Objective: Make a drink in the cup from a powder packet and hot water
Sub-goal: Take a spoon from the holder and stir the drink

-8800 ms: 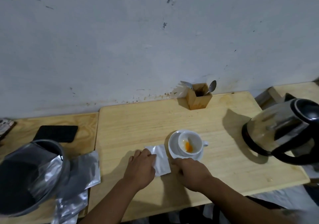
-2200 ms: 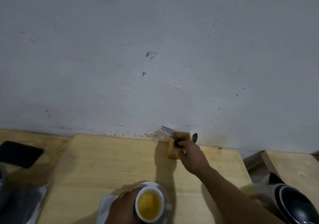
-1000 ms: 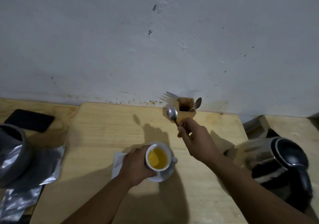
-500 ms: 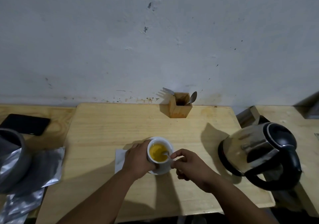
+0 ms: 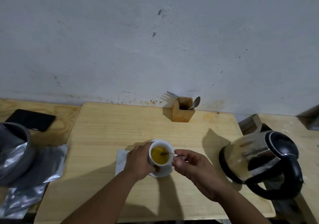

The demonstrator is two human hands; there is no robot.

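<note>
- Since half a second ago, spoon (image 5: 167,153) bowl sits further into the yellow drink; right hand (image 5: 193,167) has drawn back slightly, fingers pinched on the handle.
- Left hand (image 5: 139,161) wraps the white cup (image 5: 160,154), which stands on its saucer (image 5: 164,173) near the table's (image 5: 107,129) front centre.
- Opened packet (image 5: 121,160) lies just left, partly under the left hand.
- No legible writing on any item.
- Kettle (image 5: 262,161) at right; wooden holder (image 5: 183,110) with fork and spoon at the scuffed grey wall (image 5: 155,42).

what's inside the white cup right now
The cup holds yellow-orange liquid, with a spoon dipped in, held by the right hand. The cloudy liquid hides the bottom.
</note>
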